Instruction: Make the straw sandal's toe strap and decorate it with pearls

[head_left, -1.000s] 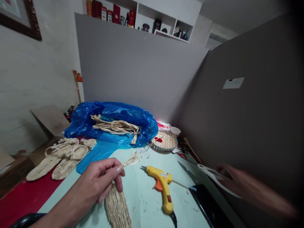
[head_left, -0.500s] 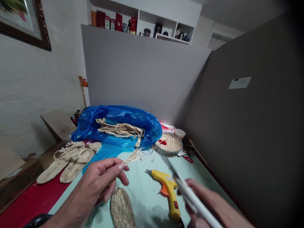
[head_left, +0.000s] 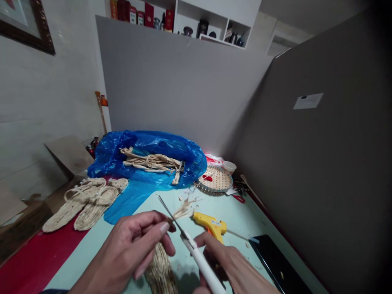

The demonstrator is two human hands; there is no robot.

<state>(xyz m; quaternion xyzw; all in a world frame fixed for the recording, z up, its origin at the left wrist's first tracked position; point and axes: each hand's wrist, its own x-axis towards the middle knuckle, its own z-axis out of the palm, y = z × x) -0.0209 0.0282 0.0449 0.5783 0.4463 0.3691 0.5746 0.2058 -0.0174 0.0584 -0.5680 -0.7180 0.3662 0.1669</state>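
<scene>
In my right hand point(head_left: 226, 257) is a pair of white-handled scissors point(head_left: 197, 253). Their thin metal blades point up and to the left, across the fingertips of my left hand point(head_left: 137, 241). That hand pinches the short end of a straw strand point(head_left: 169, 222), mostly covered by my fingers. Just past the blades, a frayed tuft of pale straw point(head_left: 185, 209) lies on the light green mat. Below my left hand is a woven straw sole point(head_left: 161, 269), partly hidden by it. A yellow glue gun point(head_left: 211, 224) lies behind my right hand, with its lower part covered.
A pair of straw sandals point(head_left: 88, 200) lies at the left on red cloth. A blue plastic bag point(head_left: 192, 153) holding a straw bundle point(head_left: 150, 161) is at the back. Beside it stand a woven basket point(head_left: 219, 179) and a white bowl point(head_left: 229, 166). A black flat device point(head_left: 275, 261) lies right.
My right hand brought the scissors leftward to my left fingertips. The frayed straw that stuck out from my left fingers now lies apart on the mat. The view shifted slightly.
</scene>
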